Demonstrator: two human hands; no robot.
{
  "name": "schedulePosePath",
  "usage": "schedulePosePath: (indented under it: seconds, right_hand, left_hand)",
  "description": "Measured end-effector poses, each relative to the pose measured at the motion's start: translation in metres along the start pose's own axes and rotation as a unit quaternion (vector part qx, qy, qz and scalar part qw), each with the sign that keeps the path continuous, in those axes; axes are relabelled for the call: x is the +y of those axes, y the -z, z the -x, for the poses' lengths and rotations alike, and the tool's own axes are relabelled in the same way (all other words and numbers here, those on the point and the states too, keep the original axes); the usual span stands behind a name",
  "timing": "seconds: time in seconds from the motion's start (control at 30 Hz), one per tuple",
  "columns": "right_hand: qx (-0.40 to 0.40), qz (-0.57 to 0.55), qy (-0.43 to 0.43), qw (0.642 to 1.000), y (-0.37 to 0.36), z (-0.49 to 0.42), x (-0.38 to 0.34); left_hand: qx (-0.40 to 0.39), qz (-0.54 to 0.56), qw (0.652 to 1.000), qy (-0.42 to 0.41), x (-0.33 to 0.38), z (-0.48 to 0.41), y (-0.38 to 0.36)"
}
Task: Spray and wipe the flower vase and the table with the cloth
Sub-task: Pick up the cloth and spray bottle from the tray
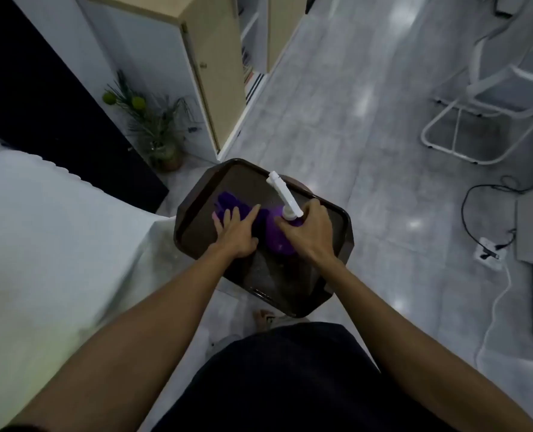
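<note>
A small dark brown table (337,244) with a raised rim stands on the floor in front of me. A purple cloth (229,202) lies on its top, and my left hand (235,232) presses flat on it with fingers spread. My right hand (309,235) grips a purple spray bottle (279,236) with a white nozzle (282,190) that points away from me, standing on the table. The flower vase (165,154), with green stems, stands on the floor at the back left, beside a cabinet.
A bed with white sheets (40,244) fills the left side. A tall wooden cabinet (209,73) stands behind the table. A white chair frame (477,120) is at the back right. A power strip (488,252) with cables lies on the grey floor at the right.
</note>
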State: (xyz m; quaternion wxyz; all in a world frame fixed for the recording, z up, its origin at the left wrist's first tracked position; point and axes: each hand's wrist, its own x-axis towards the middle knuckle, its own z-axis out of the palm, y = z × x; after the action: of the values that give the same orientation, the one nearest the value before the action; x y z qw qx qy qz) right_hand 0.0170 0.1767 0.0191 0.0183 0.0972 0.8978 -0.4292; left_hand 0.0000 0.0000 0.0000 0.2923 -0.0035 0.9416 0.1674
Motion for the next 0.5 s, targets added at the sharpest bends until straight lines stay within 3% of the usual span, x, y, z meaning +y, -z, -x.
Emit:
schedulePosePath:
  seconds: [0.1,0.3,0.5]
  right_hand:
    - [0.008,0.025,0.039,0.999,0.000,-0.007,-0.006]
    - [-0.059,-0.103,0.052,0.992,-0.006,-0.015,-0.028]
    - [-0.102,-0.136,0.040,0.985,-0.011,-0.009,-0.051]
  left_hand:
    - [-0.022,0.027,0.999,0.022,0.002,-0.001,-0.006]
    - [0.065,0.034,0.997,0.013,-0.009,-0.002,-0.015]
    - [0.138,0.235,0.961,0.053,-0.034,0.006,-0.004]
